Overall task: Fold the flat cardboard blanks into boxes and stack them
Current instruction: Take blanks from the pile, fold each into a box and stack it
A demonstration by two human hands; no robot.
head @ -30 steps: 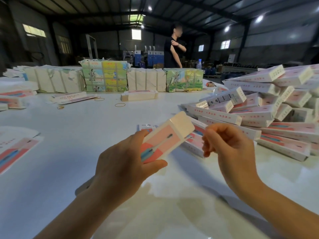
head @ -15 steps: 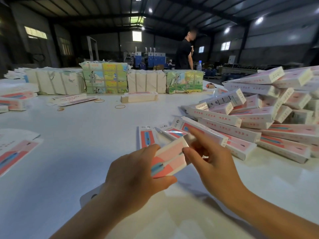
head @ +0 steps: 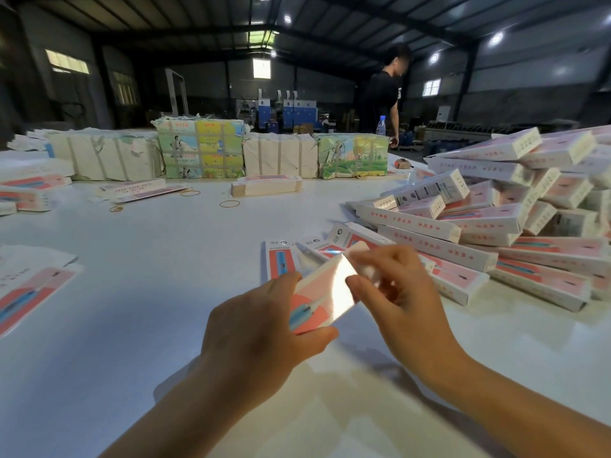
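The held box (head: 319, 297) is pink and coral with a blue pen motif. Finished boxes (head: 489, 223) are white with red print. The desk (head: 132, 292) is plain white.

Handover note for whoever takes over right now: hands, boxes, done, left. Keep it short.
Left hand: grips the pink box in progress by its near end, above the white table.
Right hand: fingers curled on that box's far-end flap, which is not closed.
Done: pile of folded boxes on the right.
Left: close this flap, add the box to the pile. More flat blanks lie further back, with another flat blank just beyond the hands.
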